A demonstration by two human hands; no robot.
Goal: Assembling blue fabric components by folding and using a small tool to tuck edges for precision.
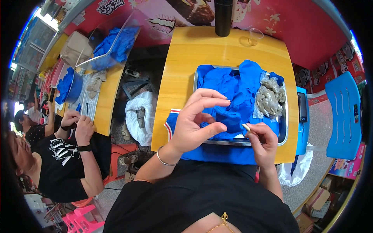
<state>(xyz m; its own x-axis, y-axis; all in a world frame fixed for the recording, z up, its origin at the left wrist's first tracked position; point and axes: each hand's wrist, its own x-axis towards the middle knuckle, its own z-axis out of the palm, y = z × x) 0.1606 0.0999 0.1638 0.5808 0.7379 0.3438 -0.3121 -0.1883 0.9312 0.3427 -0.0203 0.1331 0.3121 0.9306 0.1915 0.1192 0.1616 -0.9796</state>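
Table (pixel 186 50): yellow, bearing a metal tray (pixel 286 130).
Left hand (pixel 192 122): open, thumb and fingers curved apart; I cannot tell if it touches the blue cloth (pixel 230 119) beside it.
Right hand (pixel 265 140): pinching a pale stick (pixel 246 127).
Stick: at fingertips, pointing left, toward the cloth.

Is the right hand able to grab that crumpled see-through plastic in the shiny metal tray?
Probably yes: nothing covers the crumpled see-through plastic lying just beyond the right hand, though its grip is on a small pale stick.
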